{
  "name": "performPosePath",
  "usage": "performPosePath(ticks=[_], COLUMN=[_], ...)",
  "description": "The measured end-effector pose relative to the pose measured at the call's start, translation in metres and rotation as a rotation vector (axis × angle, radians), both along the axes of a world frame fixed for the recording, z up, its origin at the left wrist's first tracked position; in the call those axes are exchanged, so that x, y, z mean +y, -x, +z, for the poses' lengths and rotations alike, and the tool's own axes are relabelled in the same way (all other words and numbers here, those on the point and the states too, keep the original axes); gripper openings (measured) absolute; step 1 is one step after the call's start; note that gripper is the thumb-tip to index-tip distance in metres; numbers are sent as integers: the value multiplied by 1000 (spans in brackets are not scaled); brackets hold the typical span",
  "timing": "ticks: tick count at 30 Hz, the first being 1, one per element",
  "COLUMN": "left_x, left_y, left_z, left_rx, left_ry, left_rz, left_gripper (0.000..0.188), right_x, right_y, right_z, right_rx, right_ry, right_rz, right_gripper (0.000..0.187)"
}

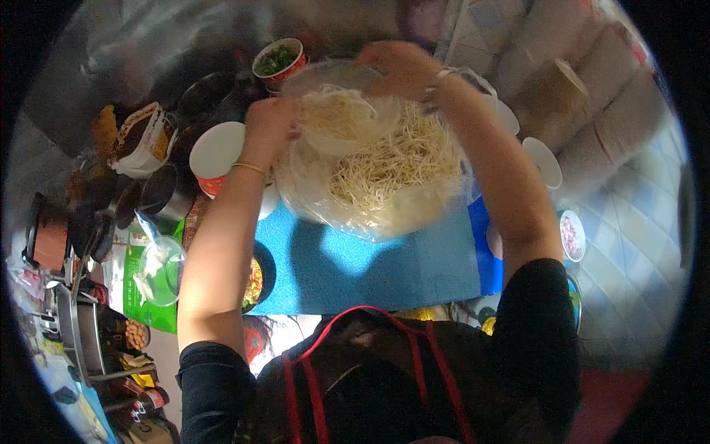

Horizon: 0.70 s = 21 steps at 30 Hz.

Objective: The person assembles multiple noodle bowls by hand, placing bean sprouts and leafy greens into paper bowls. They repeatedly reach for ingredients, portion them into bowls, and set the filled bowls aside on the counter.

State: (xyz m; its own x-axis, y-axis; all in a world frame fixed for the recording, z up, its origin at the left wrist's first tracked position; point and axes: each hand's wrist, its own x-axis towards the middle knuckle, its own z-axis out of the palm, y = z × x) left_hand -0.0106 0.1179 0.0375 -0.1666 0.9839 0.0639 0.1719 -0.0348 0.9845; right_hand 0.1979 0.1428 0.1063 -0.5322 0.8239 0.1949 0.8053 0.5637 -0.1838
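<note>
A large clear plastic bag (373,222) lies spread at the far side of the counter, with a pile of bean sprouts (399,159) in it. Over its left part, my left hand (272,124) is closed on the edge of what looks like a clear plastic bowl (336,143) with more sprouts inside. My right hand (403,70) is above the bowl's far right side, smeared by motion. Its fingers do not show clearly, nor whether anything is in them.
A red-and-white tub of chopped greens (277,59) stands beyond my left hand. Nearer are a white-and-red bowl (217,152) and a clear container (163,270) with a utensil. A blue mat (384,274) covers the counter before me. Right of my arm sits a small white bowl (571,235).
</note>
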Motion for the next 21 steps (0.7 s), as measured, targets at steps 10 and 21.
performPosePath(ticks=[10, 21], left_x=[5, -4], left_y=[19, 25], left_z=[-31, -21], left_rx=[180, 276], left_ry=[-333, -386], left_rz=[4, 66], left_gripper=[33, 28], right_x=[-4, 14], right_y=[-41, -51], right_z=[-145, -160], right_rx=[-725, -635], right_ry=[339, 326], right_rz=[-208, -243], right_gripper=[78, 44])
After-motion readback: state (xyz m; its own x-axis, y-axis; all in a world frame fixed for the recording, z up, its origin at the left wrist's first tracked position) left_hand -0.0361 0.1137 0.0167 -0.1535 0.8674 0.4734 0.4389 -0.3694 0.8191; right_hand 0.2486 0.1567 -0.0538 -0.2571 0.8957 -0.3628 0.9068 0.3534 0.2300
